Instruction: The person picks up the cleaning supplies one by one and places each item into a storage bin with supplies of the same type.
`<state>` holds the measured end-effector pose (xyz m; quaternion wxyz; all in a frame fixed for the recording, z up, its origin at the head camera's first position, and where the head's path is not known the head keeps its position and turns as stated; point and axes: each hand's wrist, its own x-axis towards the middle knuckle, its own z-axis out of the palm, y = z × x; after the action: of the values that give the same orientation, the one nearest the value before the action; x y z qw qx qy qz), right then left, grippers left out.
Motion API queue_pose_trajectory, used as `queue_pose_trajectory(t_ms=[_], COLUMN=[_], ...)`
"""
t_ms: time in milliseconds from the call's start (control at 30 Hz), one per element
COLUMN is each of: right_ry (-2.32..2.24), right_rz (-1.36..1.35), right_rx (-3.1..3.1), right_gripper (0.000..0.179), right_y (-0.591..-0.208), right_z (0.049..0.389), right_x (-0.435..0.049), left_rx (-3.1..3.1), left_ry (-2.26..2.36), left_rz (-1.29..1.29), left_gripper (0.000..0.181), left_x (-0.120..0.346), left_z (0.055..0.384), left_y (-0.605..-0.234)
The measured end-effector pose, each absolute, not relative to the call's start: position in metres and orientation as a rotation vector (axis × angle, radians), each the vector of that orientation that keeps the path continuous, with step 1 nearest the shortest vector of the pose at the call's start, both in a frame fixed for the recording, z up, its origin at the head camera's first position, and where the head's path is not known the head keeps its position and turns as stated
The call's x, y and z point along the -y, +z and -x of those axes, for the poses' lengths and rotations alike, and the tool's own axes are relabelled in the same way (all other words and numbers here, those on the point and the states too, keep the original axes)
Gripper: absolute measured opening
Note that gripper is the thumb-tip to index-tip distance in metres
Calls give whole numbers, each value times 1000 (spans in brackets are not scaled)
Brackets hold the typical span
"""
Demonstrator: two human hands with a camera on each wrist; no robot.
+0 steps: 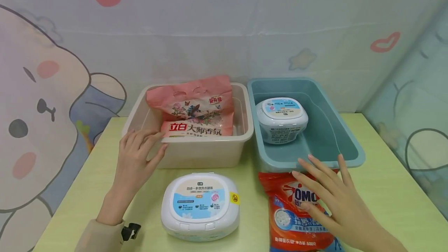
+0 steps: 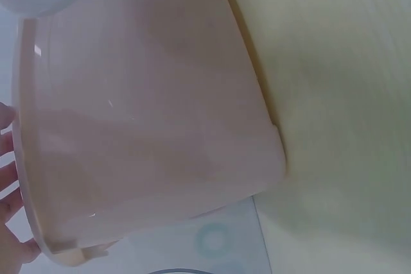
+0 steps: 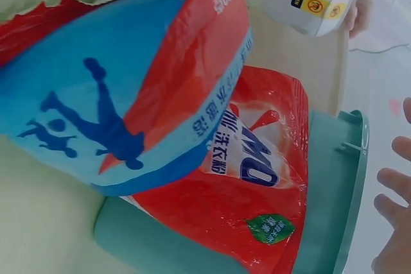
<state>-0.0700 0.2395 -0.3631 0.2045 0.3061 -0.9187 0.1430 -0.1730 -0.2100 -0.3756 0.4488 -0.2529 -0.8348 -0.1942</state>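
My left hand (image 1: 137, 158) is at the near left corner of the cream plastic bin (image 1: 206, 154), fingers slightly bent over the rim and thumb apart from them. A pink bag of laundry powder (image 1: 201, 108) leans inside that bin. Above the red and blue OMO washing powder bag (image 1: 290, 223) my right hand (image 1: 337, 201) spreads its fingers, holding nothing; it partly hides the bag. That bag stands against the front of the blue-green bin (image 1: 323, 139). A white lidded laundry box (image 1: 281, 119) sits in the blue-green bin's left side.
Another white lidded laundry box (image 1: 200, 205), with a blue label, stands on the pale yellow-green table (image 1: 392, 189) in front of the cream bin. The two bins stand side by side. Behind them hangs a cartoon-printed cloth (image 1: 196, 38).
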Motion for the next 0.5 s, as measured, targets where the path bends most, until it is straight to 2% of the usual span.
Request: queue_pose_trajectory(t_ms=[500], right_ry=[361], right_rz=[-944], right_rx=[2495], right_gripper=[57], right_y=[-372], right_z=[61], right_x=[-244], left_rx=[2031], left_ry=[-493], left_rz=[617], left_gripper=[39], left_x=[211], left_z=[169], left_y=[-382])
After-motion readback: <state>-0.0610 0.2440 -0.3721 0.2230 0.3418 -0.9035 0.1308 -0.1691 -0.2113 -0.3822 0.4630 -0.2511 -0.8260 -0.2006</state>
